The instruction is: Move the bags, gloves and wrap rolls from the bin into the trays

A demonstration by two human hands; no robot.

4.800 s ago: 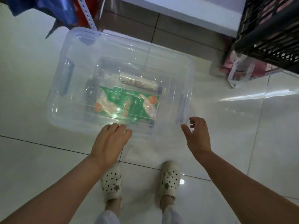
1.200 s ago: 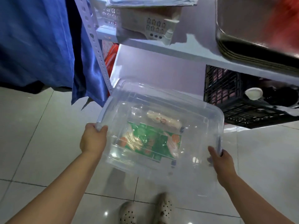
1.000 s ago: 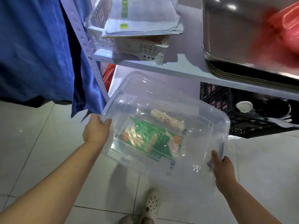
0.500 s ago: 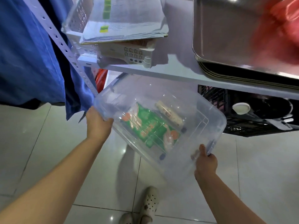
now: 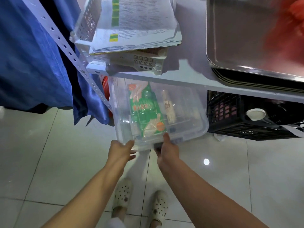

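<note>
Clear bin (image 5: 185, 116) held at its near short end by both hands, far end already under the white shelf (image 5: 189, 78) — judged: it is being fed lengthwise into the gap beneath the shelf, narrow end leading, so it clears the perforated upright (image 5: 69, 51) to the left of the grip and the black crate (image 5: 230, 116) to the right of it.

Grip. Left hand (image 5: 120, 151) closed on the near-left corner of the bin, thumb on top of the rim, fingers curled beneath. Right hand (image 5: 168, 149) clamped on the near rim just beside the left, thumb up against the wall, fingers under the base. Both hands sit close together on one end, so the far end hangs unsupported ahead of the grip; whether it rests on anything under the shelf cannot be told.

Contents, all ahead of the hands. Green glove pack (image 5: 144, 109) lies flat along the bin floor, its near end just beyond the right thumb. A wrap roll (image 5: 169, 107) lies parallel beside it, on the right. No bags made out inside.

Pose. Both forearms extended forward and slightly inward, converging at the bin; wrists roughly straight, elbows low.

Above the grip: white basket (image 5: 144, 63) with papers on the shelf top, and up to the right a stack of steel trays (image 5: 238, 38) — judged the likely target. Glove pack and roll not yet transferred.
</note>
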